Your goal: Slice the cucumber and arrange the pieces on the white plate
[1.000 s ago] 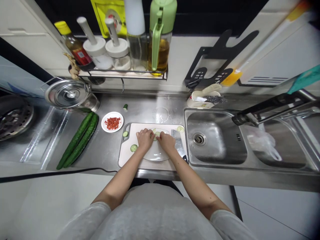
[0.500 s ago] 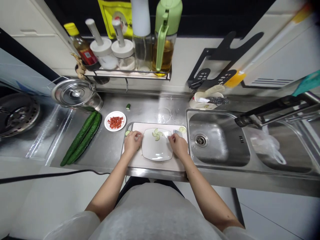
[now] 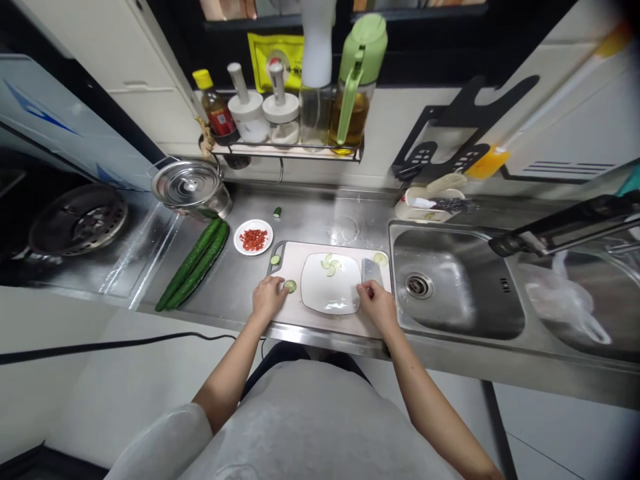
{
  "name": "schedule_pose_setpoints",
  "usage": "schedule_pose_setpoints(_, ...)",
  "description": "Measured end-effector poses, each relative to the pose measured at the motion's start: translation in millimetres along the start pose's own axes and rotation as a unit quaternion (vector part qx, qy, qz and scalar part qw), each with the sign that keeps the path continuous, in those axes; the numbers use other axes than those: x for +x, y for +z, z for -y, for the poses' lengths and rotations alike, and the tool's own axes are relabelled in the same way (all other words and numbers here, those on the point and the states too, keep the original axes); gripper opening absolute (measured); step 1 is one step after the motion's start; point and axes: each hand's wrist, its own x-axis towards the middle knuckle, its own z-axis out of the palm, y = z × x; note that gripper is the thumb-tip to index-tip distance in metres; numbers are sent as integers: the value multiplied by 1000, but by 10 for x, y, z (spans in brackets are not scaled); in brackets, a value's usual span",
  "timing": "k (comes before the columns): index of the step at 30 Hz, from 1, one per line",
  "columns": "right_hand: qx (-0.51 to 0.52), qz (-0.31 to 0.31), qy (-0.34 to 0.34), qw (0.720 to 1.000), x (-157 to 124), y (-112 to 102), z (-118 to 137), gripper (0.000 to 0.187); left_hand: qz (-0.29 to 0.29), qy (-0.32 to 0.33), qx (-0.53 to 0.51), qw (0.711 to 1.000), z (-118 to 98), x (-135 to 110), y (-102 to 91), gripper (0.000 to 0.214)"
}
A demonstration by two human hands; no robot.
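A white square plate [image 3: 331, 298] sits on a pale cutting board [image 3: 298, 264] and carries a few cucumber slices [image 3: 330, 264] near its far edge. My left hand [image 3: 267, 298] is curled at the board's left side. Its fingertips pinch a round cucumber slice [image 3: 289, 286] just left of the plate. My right hand [image 3: 376, 305] is curled at the plate's right side, closed over the handle end of a cleaver [image 3: 371, 269] whose blade lies flat on the board. Loose slices lie at the board's far left corner [image 3: 275, 259] and far right corner [image 3: 381, 257].
Two whole cucumbers [image 3: 197, 265] lie left of the board, beside a small dish of red bits [image 3: 253, 238]. A lidded steel pot [image 3: 191, 187] and a stove burner [image 3: 77, 220] are further left. The sink [image 3: 450, 293] and faucet [image 3: 565, 227] are right. A bottle rack [image 3: 290, 143] hangs behind.
Both hands drew back from the slices on the plate and moved apart to its left and right sides. The left now pinches a slice; the right is at the cleaver. My view shifted back.
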Motion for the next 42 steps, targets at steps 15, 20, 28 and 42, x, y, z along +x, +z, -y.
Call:
schedule_pose_setpoints(15,20,1,-7,1000,-239,-30,144,29,-16,26,-48,998,-51,-20,25,13)
schedule_pose_setpoints(20,39,7,-37,999,-289,2,239,27,6,31,-221,975,-45,-11,17,15)
schedule_pose_setpoints(28,198,74,-181,961,-241,232,595,32,141,85,-543,823,-299,-110,-164,32)
schedule_pose_setpoints(42,266,120,-154,944,-36,413,757,20,122,117,-506,846,-418,-72,-147,29)
